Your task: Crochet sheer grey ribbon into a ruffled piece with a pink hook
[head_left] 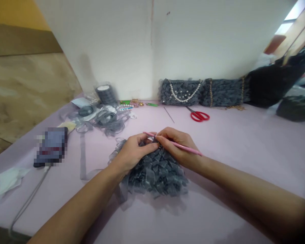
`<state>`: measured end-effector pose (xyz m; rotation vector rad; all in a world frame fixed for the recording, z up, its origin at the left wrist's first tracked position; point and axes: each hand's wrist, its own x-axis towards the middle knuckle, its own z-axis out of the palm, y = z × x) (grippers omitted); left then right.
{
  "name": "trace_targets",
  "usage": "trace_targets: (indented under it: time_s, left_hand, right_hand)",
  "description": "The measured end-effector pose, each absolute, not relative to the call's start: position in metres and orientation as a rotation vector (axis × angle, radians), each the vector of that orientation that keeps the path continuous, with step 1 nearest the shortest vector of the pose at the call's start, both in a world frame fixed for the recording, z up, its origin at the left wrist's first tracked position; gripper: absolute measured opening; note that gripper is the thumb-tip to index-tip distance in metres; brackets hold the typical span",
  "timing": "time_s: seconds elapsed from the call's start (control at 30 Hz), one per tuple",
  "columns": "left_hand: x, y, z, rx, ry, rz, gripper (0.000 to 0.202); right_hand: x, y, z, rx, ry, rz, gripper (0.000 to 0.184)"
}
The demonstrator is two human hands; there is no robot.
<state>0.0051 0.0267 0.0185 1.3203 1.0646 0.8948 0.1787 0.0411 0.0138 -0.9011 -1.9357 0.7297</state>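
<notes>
A ruffled grey ribbon piece (157, 174) lies on the lilac table (244, 149) in front of me. My left hand (133, 152) is closed on its upper edge, fingers pinched over the ribbon. My right hand (179, 145) grips a pink crochet hook (185, 147), whose tip reaches left across the left fingers. A grey ribbon strand (83, 159) trails from the piece toward the left.
Red scissors (199, 116) and a thin needle (169, 114) lie beyond my hands. Two grey ribbon bags (203, 92) stand against the wall. A ribbon spool (106, 94), loose ribbon coils (108, 120) and beads sit at back left; a blurred phone (51, 147) with cable lies left.
</notes>
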Motion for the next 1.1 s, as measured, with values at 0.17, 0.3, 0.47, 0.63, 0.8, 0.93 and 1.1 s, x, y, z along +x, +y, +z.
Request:
trace_targets:
  time_s: [0.17, 0.3, 0.47, 0.63, 0.8, 0.93, 1.1]
  left_hand:
    - [-0.003, 0.03, 0.026, 1.703, 1.22, 0.851, 0.033]
    - [-0.02, 0.038, 0.035, 1.809, 1.227, 0.915, 0.029]
    - [-0.031, 0.037, 0.041, 1.601, 1.047, 0.851, 0.045]
    - [-0.022, 0.031, 0.037, 1.381, 0.87, 0.795, 0.051]
    - [-0.011, 0.027, 0.034, 1.255, 0.867, 0.834, 0.057]
    - [-0.01, 0.025, 0.036, 1.317, 0.946, 0.859, 0.057]
    - [-0.012, 0.024, 0.041, 1.432, 0.962, 0.817, 0.068]
  right_hand:
    - [0.183, 0.041, 0.03, -1.044, -1.961, 0.9, 0.037]
    - [0.184, 0.04, 0.032, -1.005, -1.95, 0.973, 0.038]
    - [0.189, 0.043, 0.029, -0.911, -1.955, 1.05, 0.039]
    - [0.195, 0.047, 0.029, -0.84, -1.976, 1.121, 0.039]
    - [0.197, 0.048, 0.03, -0.817, -1.986, 1.149, 0.04]
    - [0.199, 0.048, 0.032, -0.82, -1.982, 1.153, 0.04]
    - [0.201, 0.05, 0.035, -0.834, -1.993, 1.13, 0.04]
